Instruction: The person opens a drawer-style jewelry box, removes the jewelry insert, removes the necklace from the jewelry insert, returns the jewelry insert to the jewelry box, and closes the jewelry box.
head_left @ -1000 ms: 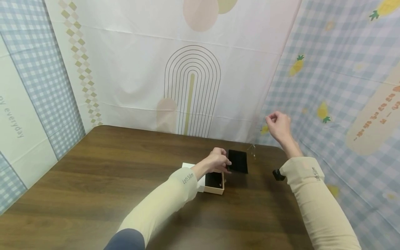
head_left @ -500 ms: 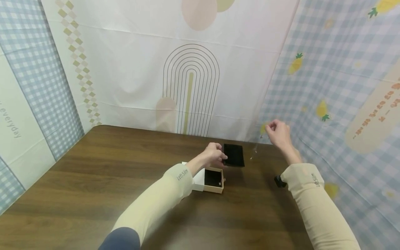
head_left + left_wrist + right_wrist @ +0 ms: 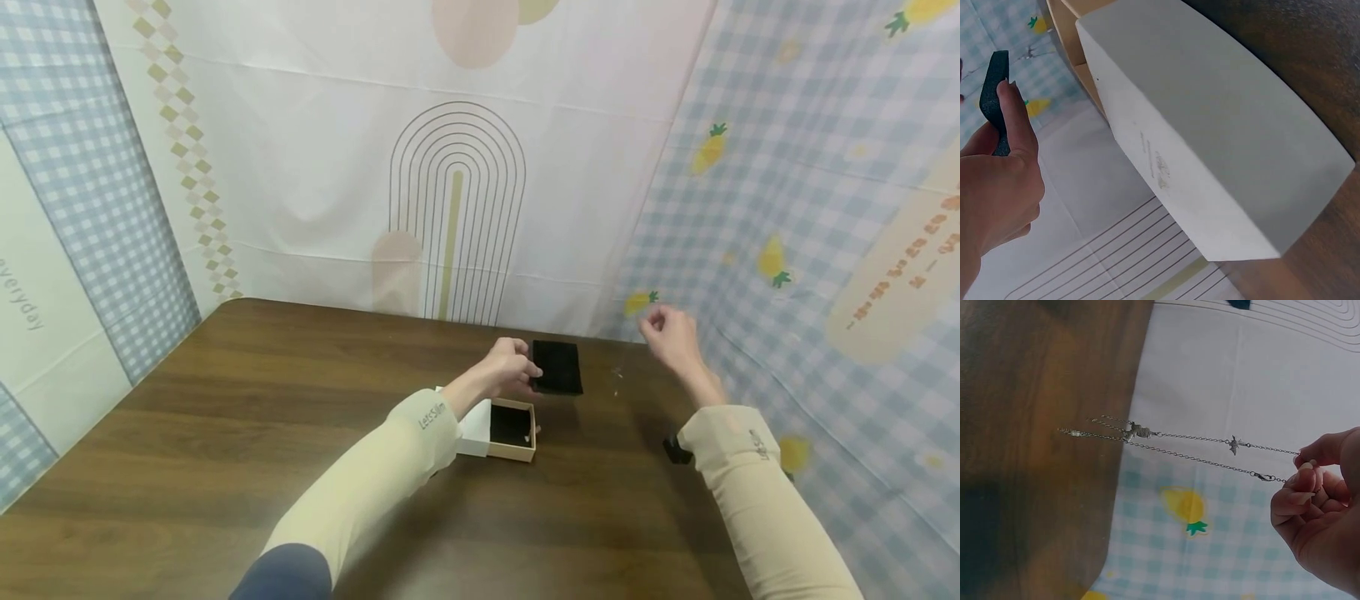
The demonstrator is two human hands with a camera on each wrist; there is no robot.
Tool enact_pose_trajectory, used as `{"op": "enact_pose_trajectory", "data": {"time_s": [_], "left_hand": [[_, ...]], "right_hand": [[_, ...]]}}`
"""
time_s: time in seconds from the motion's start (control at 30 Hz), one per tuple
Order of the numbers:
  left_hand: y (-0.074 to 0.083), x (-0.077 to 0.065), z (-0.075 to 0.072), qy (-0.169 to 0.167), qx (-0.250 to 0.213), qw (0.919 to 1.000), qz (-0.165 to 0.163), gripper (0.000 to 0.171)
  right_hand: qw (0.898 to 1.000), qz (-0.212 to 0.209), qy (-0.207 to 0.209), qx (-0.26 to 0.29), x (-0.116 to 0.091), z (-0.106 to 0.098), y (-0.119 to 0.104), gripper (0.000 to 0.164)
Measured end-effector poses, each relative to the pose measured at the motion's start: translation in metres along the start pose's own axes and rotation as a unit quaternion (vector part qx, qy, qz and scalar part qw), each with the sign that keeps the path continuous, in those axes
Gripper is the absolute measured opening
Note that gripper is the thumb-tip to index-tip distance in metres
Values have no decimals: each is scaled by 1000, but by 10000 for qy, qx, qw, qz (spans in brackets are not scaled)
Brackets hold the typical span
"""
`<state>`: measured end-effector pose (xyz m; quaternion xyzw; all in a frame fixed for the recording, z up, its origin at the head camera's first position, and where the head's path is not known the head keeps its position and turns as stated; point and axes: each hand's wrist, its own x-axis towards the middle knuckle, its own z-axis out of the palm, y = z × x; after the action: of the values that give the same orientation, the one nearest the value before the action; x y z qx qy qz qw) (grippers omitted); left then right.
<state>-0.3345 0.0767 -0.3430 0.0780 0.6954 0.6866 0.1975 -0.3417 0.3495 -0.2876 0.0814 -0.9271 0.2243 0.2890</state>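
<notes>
My left hand [image 3: 507,365] pinches a thin black pad [image 3: 557,367] by its near left edge, holding it above the table. In the left wrist view the pad [image 3: 994,94] is seen edge-on between thumb and fingers. My right hand [image 3: 672,337], raised at the right, pinches a thin silver chain [image 3: 1235,445] with small charms and a lobster clasp. The chain hangs down from the fingertips, and its lower end looks bunched. Below the left hand lies a small box: a tan drawer [image 3: 512,453] with a black inside, partly slid out of a white sleeve [image 3: 475,429].
The brown wooden table [image 3: 300,392] carries the box. A white printed cloth [image 3: 315,183] hangs behind the far edge, and a blue checked cloth [image 3: 810,200] hangs close by the right arm. A black device [image 3: 677,448] sits at the right wrist.
The left hand has moved slightly up and left in the head view with the black pad, away from the box. The right hand has come down with the chain.
</notes>
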Motion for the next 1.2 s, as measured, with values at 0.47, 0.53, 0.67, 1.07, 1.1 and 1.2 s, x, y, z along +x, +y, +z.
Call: {"op": "enact_pose_trajectory", "data": {"time_s": [0.47,0.53,0.67,1.07,1.1,1.2], "left_hand": [[-1,1,-1,14,-51,10000,-6,57],[-1,1,-2,7,-60,10000,-20,58],[0,-1,-2,28,-38,10000,-21,57],[-3,-1,-3,49,-108,9999,-91,61],[-3,0,-3,69,-105,9999,-91,60],[-3,-1,-4,82,-83,9999,-53,59]], "right_hand": [[9994,9,-316,-123,-10,12,17,15],[9990,20,-423,-145,-12,14,19,15],[9980,42,-592,-235,-16,18,25,16],[9935,302,-1049,-314,-26,32,36,19],[9929,334,-1094,-327,-26,33,37,19],[9907,439,-1249,-321,-29,36,38,21]]}}
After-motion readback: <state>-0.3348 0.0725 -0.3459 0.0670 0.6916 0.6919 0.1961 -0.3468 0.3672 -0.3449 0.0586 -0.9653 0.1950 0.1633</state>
